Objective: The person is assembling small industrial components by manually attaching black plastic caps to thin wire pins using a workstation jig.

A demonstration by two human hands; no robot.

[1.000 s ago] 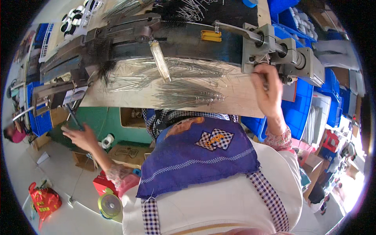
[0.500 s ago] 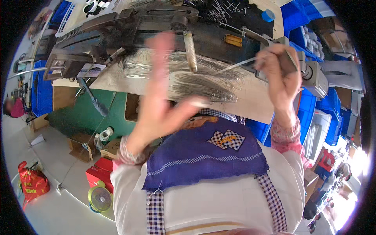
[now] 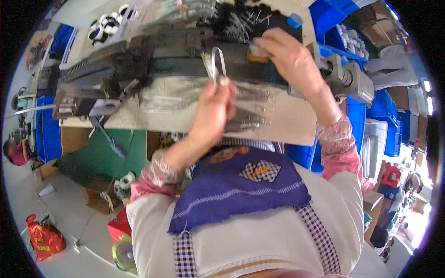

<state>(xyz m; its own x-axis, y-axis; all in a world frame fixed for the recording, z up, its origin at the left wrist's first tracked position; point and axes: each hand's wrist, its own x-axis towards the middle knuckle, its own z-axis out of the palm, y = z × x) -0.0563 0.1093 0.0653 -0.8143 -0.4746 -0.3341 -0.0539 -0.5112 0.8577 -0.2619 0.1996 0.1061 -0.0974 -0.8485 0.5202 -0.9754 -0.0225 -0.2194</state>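
My left hand (image 3: 214, 111) is closed around a thin, pale metal wire bent into a narrow U (image 3: 217, 58). Its rounded end points up and away from me, over the bench's near edge. My right hand (image 3: 294, 60) reaches over the dark metal machine, fingers curled together beside a small yellow block (image 3: 257, 57). Something pale shows at those fingertips, too blurred to name. Below my hands, piles of thin bent wires (image 3: 250, 121) lie on the pale wooden board (image 3: 292, 118).
A dark machine bed (image 3: 176, 67) runs across the bench. Behind it lie loose metal pieces (image 3: 243, 25) on black material and a blue round cap (image 3: 294, 21). A white basket (image 3: 76, 46) with black-and-white rings stands far left; blue bins (image 3: 324, 23) line the right.
My left hand has gone from spread fingers to gripping the bent wire. My right hand has moved left and away from me, toward the yellow block; the flat-faced brownish piece at it no longer shows.
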